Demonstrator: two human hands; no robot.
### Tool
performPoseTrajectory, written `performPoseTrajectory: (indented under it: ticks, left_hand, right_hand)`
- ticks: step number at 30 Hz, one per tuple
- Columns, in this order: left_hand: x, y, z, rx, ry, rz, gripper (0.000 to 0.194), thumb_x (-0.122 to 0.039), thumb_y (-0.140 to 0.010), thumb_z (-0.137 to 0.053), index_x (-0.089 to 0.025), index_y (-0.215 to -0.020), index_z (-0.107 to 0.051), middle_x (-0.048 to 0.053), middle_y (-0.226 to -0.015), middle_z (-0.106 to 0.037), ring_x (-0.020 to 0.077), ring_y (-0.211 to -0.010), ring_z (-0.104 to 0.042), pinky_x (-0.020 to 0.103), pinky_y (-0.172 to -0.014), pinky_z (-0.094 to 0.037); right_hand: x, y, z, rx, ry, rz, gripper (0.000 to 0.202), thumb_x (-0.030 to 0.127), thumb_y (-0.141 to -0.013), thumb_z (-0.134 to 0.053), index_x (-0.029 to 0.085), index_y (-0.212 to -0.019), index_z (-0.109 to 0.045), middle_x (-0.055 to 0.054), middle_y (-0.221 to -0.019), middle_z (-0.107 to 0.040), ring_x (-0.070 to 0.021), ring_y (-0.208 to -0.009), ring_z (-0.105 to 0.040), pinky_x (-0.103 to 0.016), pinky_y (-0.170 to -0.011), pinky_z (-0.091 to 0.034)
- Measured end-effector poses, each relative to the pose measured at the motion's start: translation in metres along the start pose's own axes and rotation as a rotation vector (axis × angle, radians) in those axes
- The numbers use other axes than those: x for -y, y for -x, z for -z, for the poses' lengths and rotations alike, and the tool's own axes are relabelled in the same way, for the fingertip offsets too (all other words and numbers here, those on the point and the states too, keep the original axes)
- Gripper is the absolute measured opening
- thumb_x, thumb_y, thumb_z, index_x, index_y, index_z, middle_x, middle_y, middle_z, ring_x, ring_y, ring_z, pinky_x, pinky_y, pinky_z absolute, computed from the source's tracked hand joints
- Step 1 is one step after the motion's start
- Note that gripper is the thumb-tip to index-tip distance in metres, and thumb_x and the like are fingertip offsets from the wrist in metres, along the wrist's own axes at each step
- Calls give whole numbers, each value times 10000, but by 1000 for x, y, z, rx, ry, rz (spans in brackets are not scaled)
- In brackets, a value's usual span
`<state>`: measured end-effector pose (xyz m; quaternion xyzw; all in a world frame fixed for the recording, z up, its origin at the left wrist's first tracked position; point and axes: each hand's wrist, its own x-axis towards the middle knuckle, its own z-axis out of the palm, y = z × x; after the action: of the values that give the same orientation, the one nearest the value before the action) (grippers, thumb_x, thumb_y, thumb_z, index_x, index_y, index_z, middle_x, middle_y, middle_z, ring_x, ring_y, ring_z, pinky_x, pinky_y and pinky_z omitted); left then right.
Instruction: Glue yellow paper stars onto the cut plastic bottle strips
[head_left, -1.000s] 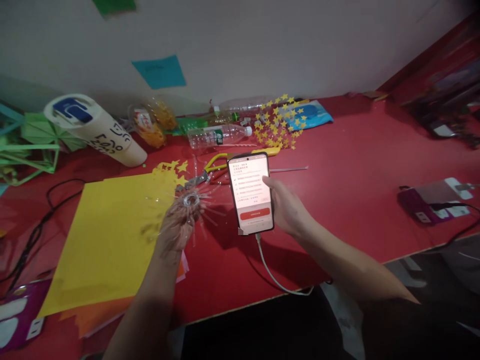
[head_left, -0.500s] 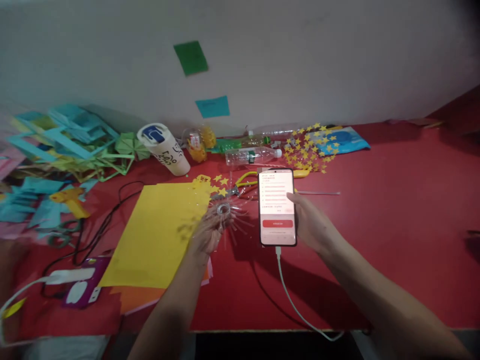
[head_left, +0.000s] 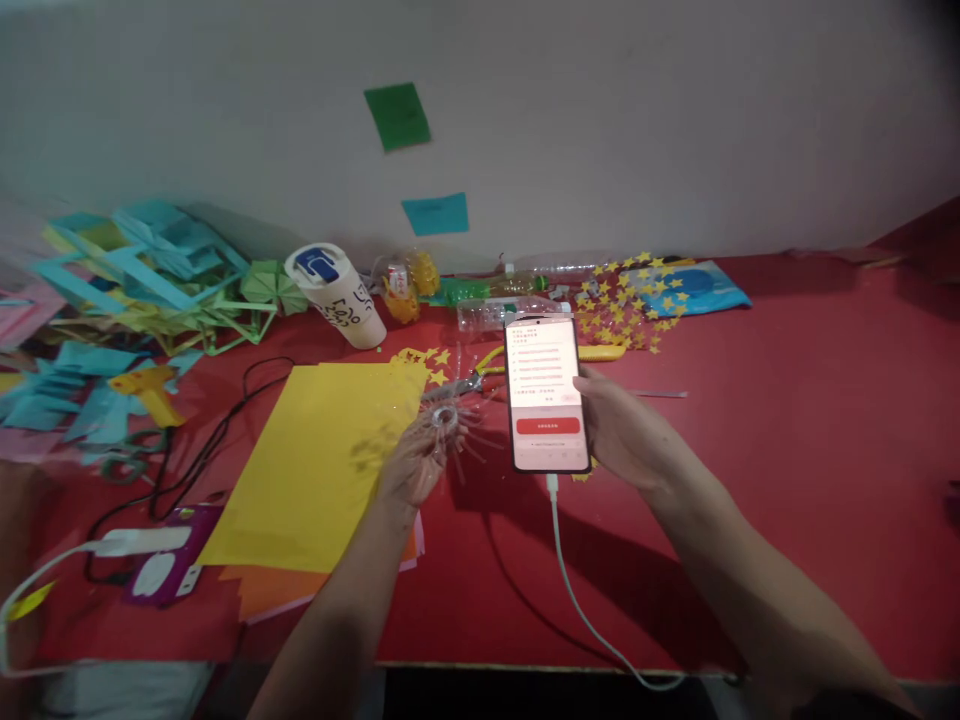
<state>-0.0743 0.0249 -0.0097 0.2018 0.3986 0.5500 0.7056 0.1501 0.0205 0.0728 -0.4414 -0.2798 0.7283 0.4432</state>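
Note:
My right hand (head_left: 619, 425) is closed round a smartphone (head_left: 546, 395), with the thumb over the right edge of its lit screen. A white charging cable (head_left: 561, 560) runs down from the phone's lower end. My left hand (head_left: 415, 462) grips a clear plastic bottle top cut into thin strips (head_left: 444, 418), its ring-like neck facing up and the strips fanning outward. Just beyond that piece lie pliers or cutters with yellow handles (head_left: 491, 360) and a few small yellow stars (head_left: 437, 376). Yellow paper sheets (head_left: 300, 470) lie to the left of my left hand.
Clear plastic bottles (head_left: 495, 314), a paper cup (head_left: 341, 300), many yellow stars (head_left: 630, 300) and a blue packet (head_left: 697, 288) line the wall. At left are folded paper shapes (head_left: 142, 260), a yellow glue gun (head_left: 150, 392), scissors (head_left: 127, 460) and a purple power strip (head_left: 169, 570).
The phone in my right hand has moved slightly up and left and now tilts a little. My left hand keeps its hold on the cut bottle top. The view has shifted slightly.

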Motion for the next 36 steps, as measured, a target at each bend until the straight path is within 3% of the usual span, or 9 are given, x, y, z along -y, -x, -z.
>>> performPoseTrajectory:
  ticks: [6, 17, 31, 36]
  left_hand:
    - [3, -1, 5, -7, -29, -12, 251, -61, -597, -729, -130, -836, -693, 39, -711, -720, 128, -597, -690, 150, -529, -557]
    - [0, -3, 0, -24, -40, 8, 275, -44, -584, -722, -155, -835, -703, 20, -737, -714, 106, -599, -674, 142, -571, -573]
    - [3, -4, 3, -27, -44, -25, 296, -64, -566, -752, -151, -842, -688, 39, -803, -727, 107, -613, -670, 158, -583, -584]
    - [4, -5, 3, -13, -50, -39, 298, -79, -602, -752, -145, -885, -687, 57, -836, -730, 110, -621, -671, 173, -603, -592]
  right_hand:
    - [3, 0, 4, -70, 19, 141, 379, 252, -701, -592, 255, -1080, -593, -30, -1130, -700, -244, -987, -653, -395, -841, -510]
    - [9, 0, 6, -109, 17, 209, 332, 233, -637, -552, 224, -965, -598, -10, -1046, -704, -236, -978, -629, -404, -896, -474]
    - [8, -2, 6, -124, -29, 254, 447, 305, -718, -600, 230, -1159, -590, -36, -1116, -700, -238, -1045, -628, -387, -911, -483]
    - [6, -1, 7, -100, -34, 257, 358, 314, -746, -603, 229, -1093, -609, -33, -1107, -706, -230, -1012, -641, -386, -903, -484]
